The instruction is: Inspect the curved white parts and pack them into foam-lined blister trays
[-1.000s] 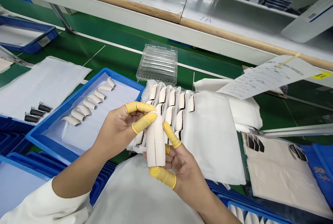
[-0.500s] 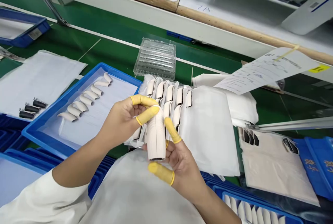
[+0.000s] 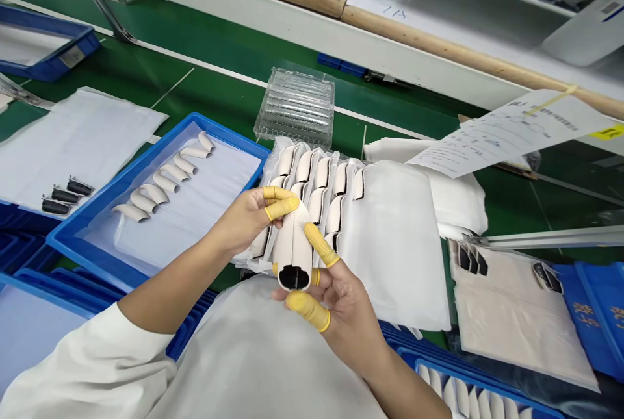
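Observation:
A cream curved tubular shell (image 3: 291,243) with a seam down its middle is held up in front of me. Its dark hollow end faces me. My left hand (image 3: 253,217), in yellow finger cots, pinches the shell's top between thumb and index finger. My right hand (image 3: 336,289) curls around the lower right side. Its index finger lies along the shell, other fingers are partly hidden behind it, and the thumb is below the open end. Behind the shell, a plastic-lined tray (image 3: 319,201) holds rows of similar cream pieces with dark insides.
Left is a blue tray (image 3: 63,237) with several curved cream pieces (image 3: 166,182). Three black pieces (image 3: 65,197) lie farther left on white sheets. A clear blister tray (image 3: 295,107) stands behind. White sheets (image 3: 394,250) lie right, below a hanging printed paper (image 3: 492,136).
The shell has tilted so that its dark hollow end now shows more fully towards me. My left hand still pinches the top, and my right thumb has shifted slightly right.

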A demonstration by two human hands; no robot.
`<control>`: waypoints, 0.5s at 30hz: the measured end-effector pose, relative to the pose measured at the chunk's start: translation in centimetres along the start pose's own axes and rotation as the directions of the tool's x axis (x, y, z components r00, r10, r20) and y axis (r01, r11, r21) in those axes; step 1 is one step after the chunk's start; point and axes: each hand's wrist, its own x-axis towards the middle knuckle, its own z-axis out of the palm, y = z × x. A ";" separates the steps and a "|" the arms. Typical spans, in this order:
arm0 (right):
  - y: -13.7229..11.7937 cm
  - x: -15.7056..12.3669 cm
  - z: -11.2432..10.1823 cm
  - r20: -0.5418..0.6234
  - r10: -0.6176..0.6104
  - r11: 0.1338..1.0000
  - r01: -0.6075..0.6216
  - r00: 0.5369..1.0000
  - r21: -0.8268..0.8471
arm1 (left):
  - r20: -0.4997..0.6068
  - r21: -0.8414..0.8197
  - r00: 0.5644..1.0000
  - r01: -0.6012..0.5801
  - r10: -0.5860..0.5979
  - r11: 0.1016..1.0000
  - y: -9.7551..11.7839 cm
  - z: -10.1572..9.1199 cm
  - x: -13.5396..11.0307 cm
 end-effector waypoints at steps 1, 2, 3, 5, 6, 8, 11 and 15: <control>0.0 0.0 0.0 -0.007 0.006 1.000 -0.006 1.000 -0.004 | -0.005 -0.007 1.000 0.009 -0.009 1.000 -0.1 0.0 0.1; 0.0 0.0 0.0 -0.012 0.010 1.000 -0.010 1.000 -0.009 | -0.009 -0.012 1.000 0.018 -0.018 1.000 -0.2 0.0 0.1; 0.0 0.0 0.0 -0.015 0.013 1.000 -0.013 1.000 -0.016 | -0.012 -0.015 1.000 0.021 -0.022 1.000 -0.2 0.0 0.1; 0.1 0.0 -0.1 -0.010 -0.007 1.000 0.007 1.000 -0.022 | -0.004 -0.013 1.000 0.010 -0.010 1.000 -0.1 0.0 0.0; 0.2 -0.1 -0.1 0.004 -0.028 0.999 0.028 1.000 -0.021 | -0.003 -0.005 1.000 -0.006 0.006 1.000 0.1 0.1 -0.2; 0.4 -0.3 -0.2 0.043 -0.078 0.997 0.079 0.996 -0.019 | -0.012 0.029 0.998 -0.054 0.054 0.998 0.7 0.3 -0.8; 0.7 -0.9 -0.6 0.095 -0.151 0.987 0.156 0.984 -0.043 | -0.057 0.098 0.988 -0.135 0.141 0.986 2.1 0.7 -2.3; 0.9 -1.9 -1.2 0.135 -0.211 0.974 0.220 0.968 -0.057 | -0.069 0.156 0.960 -0.259 0.272 0.953 3.6 1.2 -4.4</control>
